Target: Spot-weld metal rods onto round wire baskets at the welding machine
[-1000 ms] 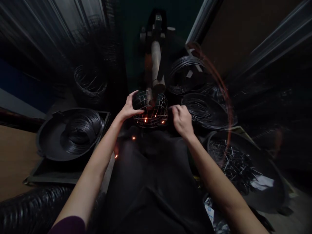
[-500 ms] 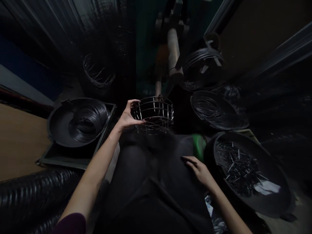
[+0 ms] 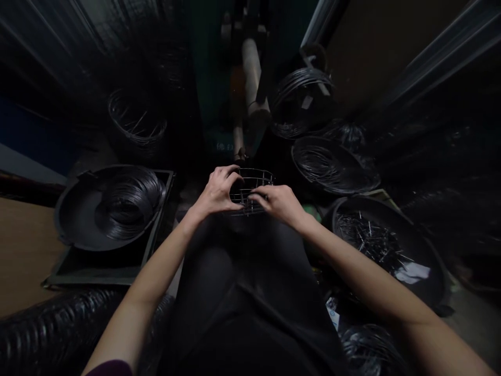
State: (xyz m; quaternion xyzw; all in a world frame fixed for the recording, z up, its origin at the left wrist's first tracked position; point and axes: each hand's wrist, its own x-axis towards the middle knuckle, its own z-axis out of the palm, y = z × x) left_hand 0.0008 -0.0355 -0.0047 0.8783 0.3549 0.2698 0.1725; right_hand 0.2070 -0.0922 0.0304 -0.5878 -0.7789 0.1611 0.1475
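Observation:
A round wire basket [image 3: 256, 175] sits just beyond my knees, below the narrow end of a machine arm [image 3: 239, 143]. My left hand [image 3: 221, 190] grips its left side, thumb low and fingers over the upper ring. At the front of the basket, my right hand [image 3: 279, 203] has its thumb and fingers pinched together near the rings. Whether a small piece of wire lies in that pinch is too dark to make out. Both hands hide parts of the basket's sides.
On the left, a black pan [image 3: 78, 214] holds a wire coil [image 3: 131, 201]. To the right stand a pan of short metal rods [image 3: 368, 235] and a pan of wire rings [image 3: 319, 164]. A green machine with a thick metal cylinder [image 3: 251, 68] rises ahead.
My right hand has come from beside my right thigh up to the basket's front. My left hand stays on the basket, which has turned somewhat. The whole view has shifted slightly.

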